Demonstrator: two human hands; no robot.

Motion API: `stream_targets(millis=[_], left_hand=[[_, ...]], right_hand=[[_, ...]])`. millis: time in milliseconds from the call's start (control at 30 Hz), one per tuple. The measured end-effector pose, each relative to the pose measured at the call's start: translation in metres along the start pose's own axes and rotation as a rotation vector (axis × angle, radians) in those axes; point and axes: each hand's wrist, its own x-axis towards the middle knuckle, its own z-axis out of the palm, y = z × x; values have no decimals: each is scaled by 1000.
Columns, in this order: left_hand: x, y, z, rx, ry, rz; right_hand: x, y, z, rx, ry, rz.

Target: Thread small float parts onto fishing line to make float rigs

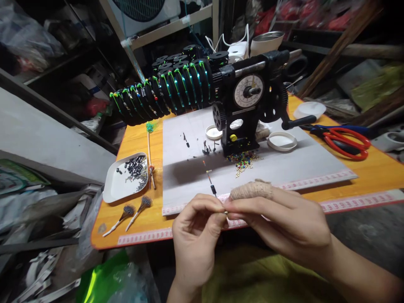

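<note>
My left hand [197, 235] and my right hand [284, 214] meet at the near edge of the board, both closed in a pinch. A thin fishing line with a black cylinder [213, 190] and small orange and dark beads [208, 172] runs down to the fingertips. A tiny brass-coloured piece [226, 212] shows between them; its exact shape is hidden. Beige wrapping [251, 190] covers one right finger. Beyond stands a black winding machine [243, 105] with a dial and crank, carrying a row of black spools [160, 92] wound with green line.
The grey board [179, 185] lies on an orange table [132, 139]. Loose coloured beads [243, 163] lie by the machine's base. At left are a white tray [110, 185] of small black parts and two wire bundles [135, 210]. Red-handled scissors [347, 143] lie at right.
</note>
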Motion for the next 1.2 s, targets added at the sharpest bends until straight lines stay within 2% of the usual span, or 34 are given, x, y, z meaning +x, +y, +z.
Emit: stream_targets(millis=[233, 333, 433, 633, 733, 833, 967, 1200], left_hand=[[-2, 0, 2, -86, -57, -4], [0, 2, 1, -20, -57, 35], [2, 2, -4, 197, -54, 159], [1, -6, -23, 777, -152, 585], [2, -6, -29, 943, -192, 683], [6, -2, -32, 1041, -254, 649], [16, 2, -30, 1200, -273, 469], [26, 12, -24, 1167, -293, 195]], right_hand=[[0, -2, 0, 33, 9, 22], [-3, -1, 1, 30, -8, 44], [-9, 2, 3, 9, -42, 75], [-16, 8, 11, -26, -33, 148], [-18, 12, 14, -120, -11, 126], [-20, 16, 16, -229, 3, 81], [-22, 23, 18, -287, -38, 88], [-27, 29, 19, -309, -97, 128]])
